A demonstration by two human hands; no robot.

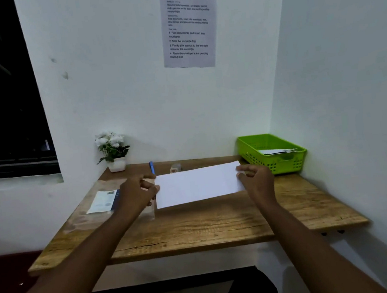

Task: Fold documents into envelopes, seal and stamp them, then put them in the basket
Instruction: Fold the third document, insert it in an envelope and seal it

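A white rectangular paper (197, 185), folded sheet or envelope I cannot tell, is held just above the wooden desk (196, 227) at its middle. My left hand (137, 192) pinches its left edge and my right hand (257, 180) pinches its right edge. A green plastic basket (282, 163) stands at the desk's back right corner with white envelopes (276, 151) lying inside it. A clear packet with a printed sheet (102, 201) lies left of my left hand.
A blue pen (152, 167) and a small clear object (175, 167) lie at the back of the desk. A white potted flower (113, 152) stands at the back left corner. Walls close the desk in behind and on the right.
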